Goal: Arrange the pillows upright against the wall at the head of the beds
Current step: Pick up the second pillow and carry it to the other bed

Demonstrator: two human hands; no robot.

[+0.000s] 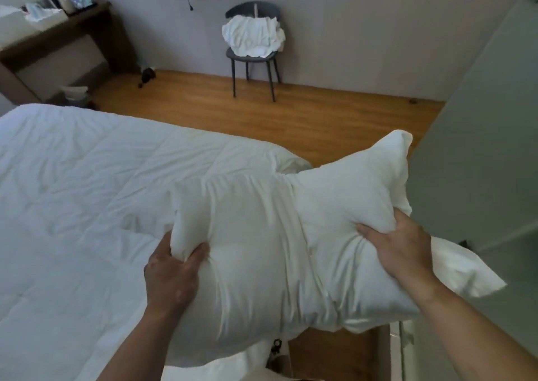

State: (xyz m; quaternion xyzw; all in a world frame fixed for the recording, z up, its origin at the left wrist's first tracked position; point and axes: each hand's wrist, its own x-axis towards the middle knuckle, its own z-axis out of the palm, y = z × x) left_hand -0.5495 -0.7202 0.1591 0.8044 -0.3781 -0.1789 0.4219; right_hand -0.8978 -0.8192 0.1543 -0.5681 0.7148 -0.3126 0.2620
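Note:
A big white pillow [279, 246] hangs in the air in front of me, over the right edge of the bed [75, 194]. My left hand [171, 276] pinches a fold of its left side. My right hand [398, 252] grips its right side, with the fingers sunk into the fabric. The pillow sags in the middle and its far right corner points up. The bed is covered with a rumpled white duvet. The wall at the head of the bed is out of view.
A dark chair [254, 51] with crumpled white linen stands against the far wall on the wooden floor [305, 113]. A brown desk [58, 43] with clutter is at the top left, a small bin [76, 94] below it. A grey wall panel [480, 147] stands close on the right.

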